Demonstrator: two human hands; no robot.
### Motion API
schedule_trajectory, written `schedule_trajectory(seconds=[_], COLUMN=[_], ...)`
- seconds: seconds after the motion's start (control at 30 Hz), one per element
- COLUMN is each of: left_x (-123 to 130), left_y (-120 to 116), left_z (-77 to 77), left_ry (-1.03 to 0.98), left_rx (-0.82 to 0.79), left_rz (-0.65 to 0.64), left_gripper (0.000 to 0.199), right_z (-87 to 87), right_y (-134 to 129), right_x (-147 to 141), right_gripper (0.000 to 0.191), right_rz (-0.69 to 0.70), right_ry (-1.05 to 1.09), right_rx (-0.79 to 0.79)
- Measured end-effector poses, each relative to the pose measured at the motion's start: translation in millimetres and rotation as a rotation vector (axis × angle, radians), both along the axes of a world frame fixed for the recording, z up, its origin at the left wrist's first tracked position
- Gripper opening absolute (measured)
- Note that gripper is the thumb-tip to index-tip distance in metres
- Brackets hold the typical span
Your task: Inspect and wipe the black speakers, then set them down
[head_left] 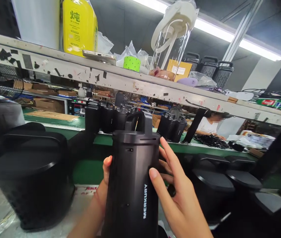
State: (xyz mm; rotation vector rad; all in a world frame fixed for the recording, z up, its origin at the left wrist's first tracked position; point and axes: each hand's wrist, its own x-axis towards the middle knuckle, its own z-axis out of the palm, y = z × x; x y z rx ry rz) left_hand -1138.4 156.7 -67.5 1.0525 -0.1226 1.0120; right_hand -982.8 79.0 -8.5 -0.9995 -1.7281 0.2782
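Black cylindrical MERKURY flask (131, 181) stands at lower centre of the frame — long axis nearly upright, black carry handle (138, 123) on top. Left hand (100, 195) and right hand (177, 191) both grip its sides, fingers closed against it.

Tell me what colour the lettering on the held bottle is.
White: the lettering on the black bottle shows clearly in the head view.

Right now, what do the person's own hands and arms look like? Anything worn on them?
Both the left hand and the right hand are bare: no gloves, rings, watch or bracelet in view. The fingers are slim, with short, unpainted nails. The forearms show no sleeve or cuff as far as the view reaches.
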Motion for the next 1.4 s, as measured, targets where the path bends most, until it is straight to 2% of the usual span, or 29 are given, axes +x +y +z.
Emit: schedule_trajectory(seconds=[0.13, 0.23, 0.33, 0.4, 0.47, 0.53, 0.6, 0.67, 0.77, 0.9, 1.17, 1.4], left_x=[-7.3, -13.8, -18.5, -20.6, -21.6, -21.2, -19.6, -17.4, -15.4, -16.2, -14.1, -12.7], left_y=[-0.5, -1.8, -2.4, -2.2, -2.3, -3.9, -7.4, -12.1, -17.9, -19.0, -22.3, -23.3], left_z=[-2.4, 8.7, 23.3, 28.8, 31.0, 33.0, 37.3, 43.6, 52.0, 55.1, 58.8, 58.6], left_ry=[0.01, 0.02, 0.061, 0.099, 0.132, 0.155, 0.173, 0.176, 0.169, 0.181, 0.19, 0.241], left_rx=[-0.027, 0.012, 0.074, 0.121, 0.177, 0.228, 0.26, 0.259, 0.245, 0.247, 0.275, 0.259], left_rz=[-0.004, 0.039, 0.085, 0.112, 0.152, 0.193, 0.219, 0.227, 0.242, 0.272, 0.363, 0.443], left_gripper=[0.075, 0.053, 0.042, 0.043, 0.045, 0.047, 0.053, 0.067, 0.086, 0.087, 0.084, 0.094], right_z=[2.0, 4.3, 2.9, 0.4, -2.1, -4.2, -6.5, -9.2, -14.2, -21.3, -22.4, -17.9], right_y=[-1.8, -2.4, 0.2, 2.0, 2.3, 1.5, 0.9, 1.7, 6.2, 14.2, 15.7, 14.6], right_x=[-3.7, -7.3, -10.0, -12.0, -14.8, -18.2, -21.2, -22.6, -21.0, -17.6, -17.3, -16.9], right_gripper=[0.057, 0.059, 0.079, 0.1, 0.112, 0.108, 0.101, 0.092, 0.081, 0.071, 0.05, 0.05], right_rz=[0.008, 0.075, 0.162, 0.187, 0.22, 0.218, 0.147, 0.065, 0.024, -0.003, 0.021, 0.011], right_ry=[0.077, 0.221, 0.269, 0.286, 0.323, 0.338, 0.304, 0.236, 0.142, 0.133, 0.243, 0.236], right_rx=[-0.098, -0.187, -0.171, -0.192, -0.216, -0.179, -0.063, 0.068, 0.174, 0.263, 0.176, 0.18])
